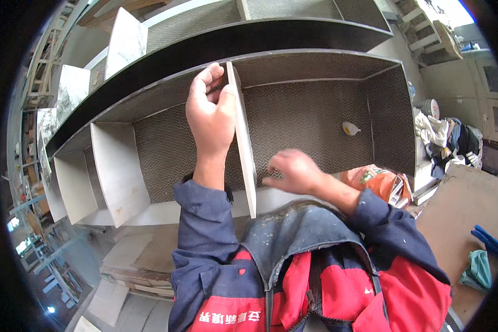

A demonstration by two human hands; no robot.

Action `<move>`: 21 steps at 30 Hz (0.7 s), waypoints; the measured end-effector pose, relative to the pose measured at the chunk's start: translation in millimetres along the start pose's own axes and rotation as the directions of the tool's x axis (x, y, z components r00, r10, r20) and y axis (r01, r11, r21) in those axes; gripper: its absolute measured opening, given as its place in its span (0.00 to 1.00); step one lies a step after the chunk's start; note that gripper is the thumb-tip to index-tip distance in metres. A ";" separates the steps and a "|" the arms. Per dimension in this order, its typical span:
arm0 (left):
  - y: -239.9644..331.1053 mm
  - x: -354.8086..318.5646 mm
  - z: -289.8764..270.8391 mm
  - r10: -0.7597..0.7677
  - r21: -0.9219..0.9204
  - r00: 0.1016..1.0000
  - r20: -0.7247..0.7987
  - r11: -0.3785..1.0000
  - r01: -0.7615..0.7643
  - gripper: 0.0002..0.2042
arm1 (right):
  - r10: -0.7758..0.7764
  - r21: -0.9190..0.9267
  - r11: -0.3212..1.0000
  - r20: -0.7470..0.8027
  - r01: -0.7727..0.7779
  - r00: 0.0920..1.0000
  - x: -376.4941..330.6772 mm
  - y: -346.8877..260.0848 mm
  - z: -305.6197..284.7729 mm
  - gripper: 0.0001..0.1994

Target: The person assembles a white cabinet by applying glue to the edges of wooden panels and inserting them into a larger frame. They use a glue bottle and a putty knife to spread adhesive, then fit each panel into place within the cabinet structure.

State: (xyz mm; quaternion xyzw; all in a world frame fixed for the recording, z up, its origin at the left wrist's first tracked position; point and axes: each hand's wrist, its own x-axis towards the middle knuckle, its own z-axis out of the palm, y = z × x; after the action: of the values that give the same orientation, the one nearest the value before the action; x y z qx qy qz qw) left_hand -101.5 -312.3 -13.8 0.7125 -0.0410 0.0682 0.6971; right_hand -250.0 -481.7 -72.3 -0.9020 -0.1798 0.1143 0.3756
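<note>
A long cabinet carcass (315, 94) with a dark zigzag-patterned lining lies in front of me, its open side up. A white divider panel (242, 138) stands upright across it. My left hand (210, 113) is against the panel's left face near the far wall, fingers loosely bent and thumb apart from them, not wrapped round it. To the right of the panel's near end, my right hand (293, 172) hovers over the compartment, slightly blurred, its bent fingers apart and nothing seen in them. A small white and yellow object (350, 128) lies on the lining in the right compartment.
More white dividers (119, 166) stand in the carcass at left. A second similar carcass (193, 25) lies beyond. An orange plastic bag (379, 182) is by the near right corner, with piled cloth (454, 138) farther right. Stacked boards (144, 260) lie at lower left.
</note>
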 end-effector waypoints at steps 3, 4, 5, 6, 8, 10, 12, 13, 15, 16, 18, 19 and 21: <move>6.4 -14.4 -7.9 0.025 0.106 1.000 0.010 0.994 -0.026 0.20 | -0.020 0.034 0.999 -0.297 0.031 0.955 41.9 -22.0 -76.8 0.09; 9.8 -19.5 -10.7 0.025 0.135 0.999 0.025 0.990 -0.028 0.21 | -0.042 0.001 0.999 -0.397 0.046 0.917 60.5 -26.4 -98.1 0.08; 11.0 -24.7 -12.8 0.023 0.162 0.999 0.041 0.986 -0.030 0.22 | -0.098 -0.046 0.995 -0.457 0.086 0.884 79.3 -30.5 -119.4 0.08; 12.6 -30.7 -14.1 0.014 0.169 0.999 0.045 0.985 -0.022 0.23 | -0.157 -0.072 0.988 -0.486 0.139 0.860 99.4 -33.4 -134.0 0.09; 18.1 -43.3 -15.7 -0.012 0.208 0.998 0.062 0.978 -0.001 0.24 | -0.222 -0.209 0.967 -0.417 0.145 0.881 135.8 -31.0 -152.8 0.13; 22.5 -54.3 -19.8 -0.012 0.270 0.996 0.088 0.963 -0.012 0.26 | -0.202 -0.260 0.958 -0.319 0.120 0.926 164.5 -29.5 -155.3 0.16; 25.3 -64.1 -22.4 0.002 0.299 0.995 0.100 0.954 -0.032 0.26 | -0.063 -0.258 0.966 -0.184 0.013 0.981 182.0 -33.2 -156.6 0.18; 26.3 -67.4 -23.3 0.010 0.312 0.994 0.107 0.949 -0.043 0.27 | -0.054 -0.225 0.974 -0.163 0.017 0.985 188.6 -29.8 -157.0 0.18; 25.0 -75.6 -26.1 -0.006 0.277 0.995 0.101 0.961 -0.023 0.26 | -0.036 -0.151 0.988 -0.107 0.020 0.994 198.4 -20.0 -149.8 0.17; 24.8 -78.5 -26.9 -0.013 0.258 0.995 0.101 0.966 -0.014 0.26 | 0.014 -0.093 0.995 -0.067 -0.020 0.998 201.4 -16.8 -150.4 0.16; 25.0 -84.3 -27.1 -0.044 0.234 0.995 0.086 0.972 0.023 0.26 | 0.034 -0.064 0.997 -0.041 -0.037 0.999 204.5 -15.5 -149.3 0.16; 22.6 -86.5 -26.7 -0.053 0.232 0.995 0.083 0.972 0.032 0.25 | 0.046 -0.050 0.998 -0.030 -0.047 0.999 205.7 -14.7 -148.6 0.15; 20.6 -88.6 -27.2 -0.065 0.231 0.994 0.084 0.972 0.044 0.25 | 0.074 -0.008 0.997 -0.036 -0.075 0.997 206.9 -15.3 -148.6 0.13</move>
State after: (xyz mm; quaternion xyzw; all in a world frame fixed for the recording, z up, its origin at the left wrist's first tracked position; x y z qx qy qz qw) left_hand -193.2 -288.8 -6.7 0.7912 -0.0453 0.0208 0.6095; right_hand -14.8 -481.4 26.8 -0.9117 -0.1398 0.1112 0.3700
